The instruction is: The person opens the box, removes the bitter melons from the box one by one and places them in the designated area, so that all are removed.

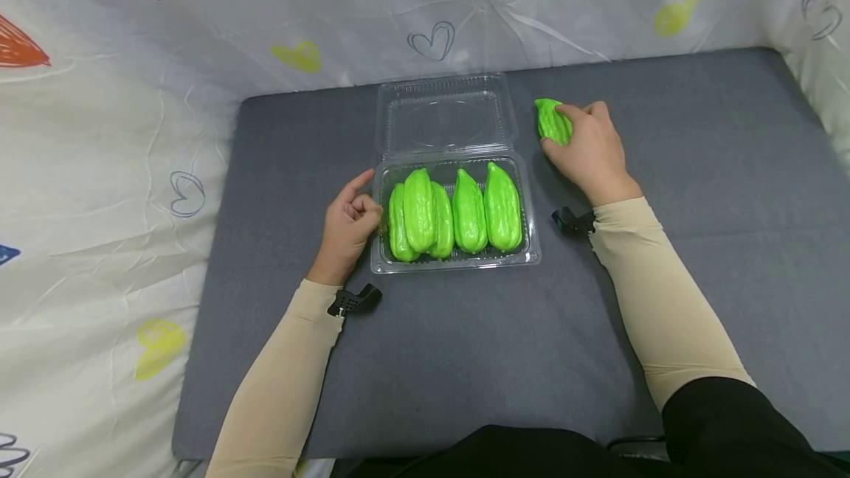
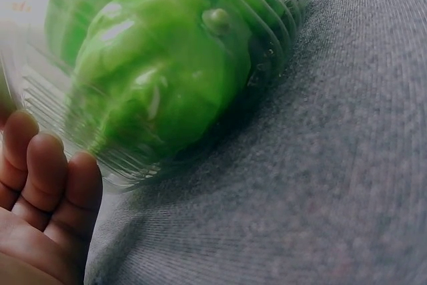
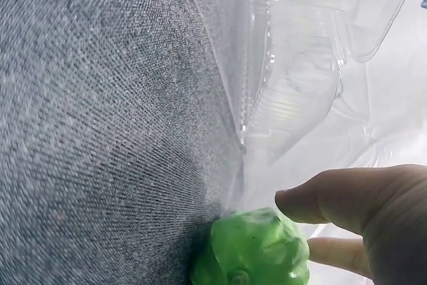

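A clear plastic clamshell box (image 1: 458, 265) lies with its lid (image 1: 445, 118) folded back, holding several bright green ridged gourds (image 1: 502, 206). On its left side one gourd (image 1: 420, 209) rests over two others. My left hand (image 1: 347, 229) touches the box's left edge, index finger extended, other fingers bent. From the left wrist view, its fingertips (image 2: 83, 165) meet the clear wall. Right of the lid, my right hand (image 1: 591, 150) pinches a separate green gourd (image 1: 553, 122) between thumb and fingers. The right wrist view shows the thumb (image 3: 320, 195) at that gourd's top.
Grey cloth covers the table (image 1: 465, 360). Behind it and along the left hangs a white printed sheet (image 1: 372, 6). Black wrist straps (image 1: 355, 301) are on both forearms over beige sleeves (image 1: 657, 293).
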Available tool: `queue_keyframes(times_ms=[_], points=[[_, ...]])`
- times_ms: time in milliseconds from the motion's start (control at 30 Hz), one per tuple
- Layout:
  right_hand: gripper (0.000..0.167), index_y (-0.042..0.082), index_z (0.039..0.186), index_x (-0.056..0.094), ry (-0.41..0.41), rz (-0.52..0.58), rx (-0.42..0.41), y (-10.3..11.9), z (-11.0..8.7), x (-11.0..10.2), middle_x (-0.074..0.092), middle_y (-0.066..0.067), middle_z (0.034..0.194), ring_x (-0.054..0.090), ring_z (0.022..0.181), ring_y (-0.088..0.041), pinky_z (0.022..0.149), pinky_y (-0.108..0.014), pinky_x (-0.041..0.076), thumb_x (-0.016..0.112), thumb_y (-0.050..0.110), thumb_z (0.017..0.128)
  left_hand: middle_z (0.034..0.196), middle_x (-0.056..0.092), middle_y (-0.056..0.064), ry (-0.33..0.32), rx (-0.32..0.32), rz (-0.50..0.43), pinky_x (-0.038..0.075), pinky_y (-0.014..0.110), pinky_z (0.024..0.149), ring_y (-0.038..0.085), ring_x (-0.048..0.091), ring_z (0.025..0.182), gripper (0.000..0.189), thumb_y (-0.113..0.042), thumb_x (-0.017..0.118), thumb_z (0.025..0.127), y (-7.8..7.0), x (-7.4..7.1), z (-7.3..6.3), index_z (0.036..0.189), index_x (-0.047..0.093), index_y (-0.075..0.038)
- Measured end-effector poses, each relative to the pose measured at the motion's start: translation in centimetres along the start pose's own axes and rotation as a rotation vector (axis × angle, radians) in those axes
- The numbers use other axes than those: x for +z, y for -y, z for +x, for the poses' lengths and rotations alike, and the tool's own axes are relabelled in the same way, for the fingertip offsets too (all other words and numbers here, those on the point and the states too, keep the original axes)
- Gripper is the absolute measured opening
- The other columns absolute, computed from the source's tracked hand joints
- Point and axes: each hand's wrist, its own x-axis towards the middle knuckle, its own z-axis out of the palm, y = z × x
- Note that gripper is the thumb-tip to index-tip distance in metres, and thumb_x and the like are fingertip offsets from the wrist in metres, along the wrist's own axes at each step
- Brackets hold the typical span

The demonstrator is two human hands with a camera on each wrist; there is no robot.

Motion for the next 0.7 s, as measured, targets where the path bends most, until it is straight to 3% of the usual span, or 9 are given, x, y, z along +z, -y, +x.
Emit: queue_keyframes(times_ms=[700], points=[[0.066, 0.007, 0.156, 0.050, 0.007, -0.004, -0.017, 0.10, -0.09, -0.01, 0.045, -0.031, 0.138, 0.051, 0.113, -0.045, 0.090, -0.061, 0.045, 0.062, 0.033, 0.097, 0.072, 0.058, -0.006, -0.001, -0.001, 0.002, 0.044, 0.020, 0.063, 0.006, 0.048, 0.061, 0.072, 0.009, 0.055, 0.089, -0.03, 0.04, -0.02, 0.158, 0.042, -0.002]])
